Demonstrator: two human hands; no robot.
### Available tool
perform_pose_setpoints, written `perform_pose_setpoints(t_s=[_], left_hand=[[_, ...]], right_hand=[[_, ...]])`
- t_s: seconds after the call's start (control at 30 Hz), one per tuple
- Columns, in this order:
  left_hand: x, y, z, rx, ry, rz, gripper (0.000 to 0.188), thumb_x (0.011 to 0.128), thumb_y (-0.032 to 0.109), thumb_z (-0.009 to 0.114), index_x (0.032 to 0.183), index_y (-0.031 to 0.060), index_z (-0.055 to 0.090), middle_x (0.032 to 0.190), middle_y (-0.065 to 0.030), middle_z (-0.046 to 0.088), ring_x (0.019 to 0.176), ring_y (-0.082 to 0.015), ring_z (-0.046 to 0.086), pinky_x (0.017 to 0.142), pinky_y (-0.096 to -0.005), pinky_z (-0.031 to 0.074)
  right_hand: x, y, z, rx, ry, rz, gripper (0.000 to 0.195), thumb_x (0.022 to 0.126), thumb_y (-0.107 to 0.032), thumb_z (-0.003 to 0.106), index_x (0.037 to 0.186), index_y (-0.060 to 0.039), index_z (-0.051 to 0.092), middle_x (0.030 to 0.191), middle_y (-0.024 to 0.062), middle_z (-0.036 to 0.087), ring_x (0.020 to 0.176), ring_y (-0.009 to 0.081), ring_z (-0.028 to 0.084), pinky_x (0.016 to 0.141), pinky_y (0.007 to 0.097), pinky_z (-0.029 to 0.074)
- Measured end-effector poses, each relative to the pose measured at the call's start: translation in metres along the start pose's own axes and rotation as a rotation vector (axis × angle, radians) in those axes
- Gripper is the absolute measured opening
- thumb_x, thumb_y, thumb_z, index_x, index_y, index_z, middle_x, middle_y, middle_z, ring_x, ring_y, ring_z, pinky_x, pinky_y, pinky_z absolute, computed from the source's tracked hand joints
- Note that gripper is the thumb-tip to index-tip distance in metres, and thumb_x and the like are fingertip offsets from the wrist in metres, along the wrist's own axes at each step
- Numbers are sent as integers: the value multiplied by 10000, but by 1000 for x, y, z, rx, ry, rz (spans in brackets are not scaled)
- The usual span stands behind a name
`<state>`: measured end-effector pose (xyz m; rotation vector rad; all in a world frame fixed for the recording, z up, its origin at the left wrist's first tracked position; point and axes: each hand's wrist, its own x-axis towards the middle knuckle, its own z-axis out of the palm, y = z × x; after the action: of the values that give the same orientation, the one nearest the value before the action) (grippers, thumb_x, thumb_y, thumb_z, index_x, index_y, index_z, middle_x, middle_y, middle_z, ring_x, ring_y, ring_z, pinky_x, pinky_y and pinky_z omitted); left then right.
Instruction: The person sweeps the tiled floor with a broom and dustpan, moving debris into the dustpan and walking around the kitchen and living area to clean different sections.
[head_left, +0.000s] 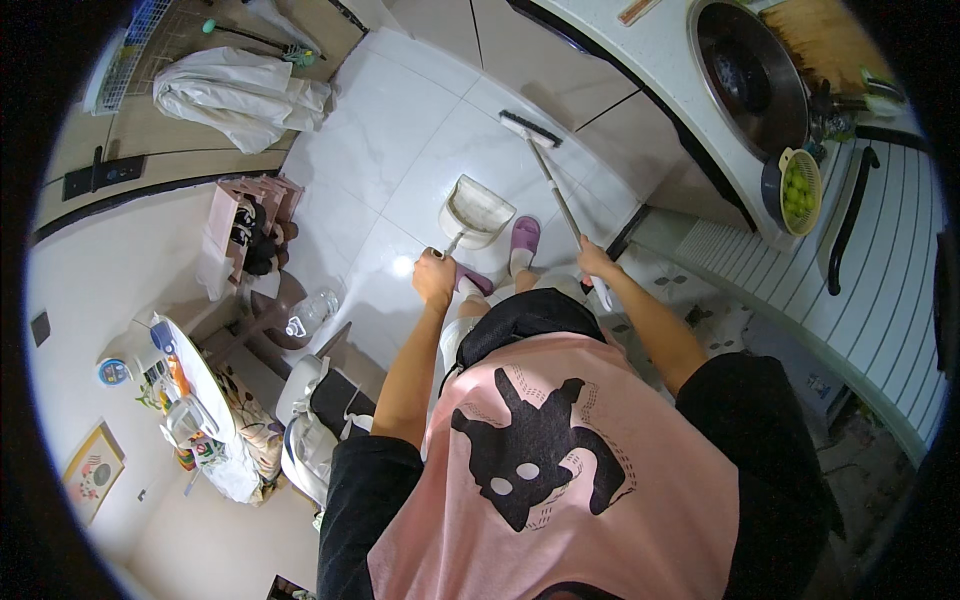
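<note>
My left hand (435, 277) is closed round the handle of a whitish plastic dustpan (477, 208), whose pan is just in front of my feet, over the tiled floor. With my right hand (596, 259) I grip the pole of a long-handled floor brush (531, 128). The brush head has dark bristles and lies near the base of the kitchen cabinets. Its pole slants back from there to my right side, its white end showing below my hand. Purple slippers (526, 232) are on my feet, close to the dustpan.
Kitchen cabinets (525, 56) and a counter with a wok (750, 82) stand ahead right. A ribbed sliding door (877, 277) is at the right. At the left are a pink shoe rack (225, 225), a large clear bottle (319, 309), a cluttered table and a chair.
</note>
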<state>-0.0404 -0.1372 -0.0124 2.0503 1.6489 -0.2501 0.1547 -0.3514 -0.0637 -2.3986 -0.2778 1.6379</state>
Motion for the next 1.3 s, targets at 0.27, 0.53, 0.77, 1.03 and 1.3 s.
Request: perform_pose_setpoints(t_s=[0.27,0.53,0.77,1.03,1.3], left_hand=[[3,-1,2,4,-2,2,199,646,171,520,762,33,604,734,-198,597,715,-356,582,662,-411,465],[4,2,-1,29,-1,-8,194,647,173,525,763,39,605,734,-190,600,707,-355,583,654,-407,467],[1,0,1,-18,-8,-17,217,645,189,511,768,35,602,745,-197,594,723,-353,576,667,-415,455],[2,1,-1,-1,1,9,202,648,174,515,764,35,603,740,-196,598,714,-349,584,660,-406,465],[4,2,1,22,12,-2,206,647,177,514,768,37,606,746,-194,598,716,-350,583,664,-407,464]], right_hand=[[-27,0,14,-35,-74,-163,515,743,-38,451,1217,36,264,622,187,552,419,246,539,367,358,431],[-50,6,-20,161,-390,-178,384,773,-97,486,1141,-15,414,543,44,437,352,136,439,316,277,371],[-114,3,-68,191,-248,-256,440,784,-90,487,1209,-28,390,521,31,422,321,113,398,306,273,332],[-51,-4,-57,-36,27,-227,466,765,-34,437,1198,59,290,616,200,533,408,226,529,377,339,430],[-17,24,16,-72,-111,-194,414,757,-53,448,1154,39,378,654,170,538,405,213,514,405,326,430]])
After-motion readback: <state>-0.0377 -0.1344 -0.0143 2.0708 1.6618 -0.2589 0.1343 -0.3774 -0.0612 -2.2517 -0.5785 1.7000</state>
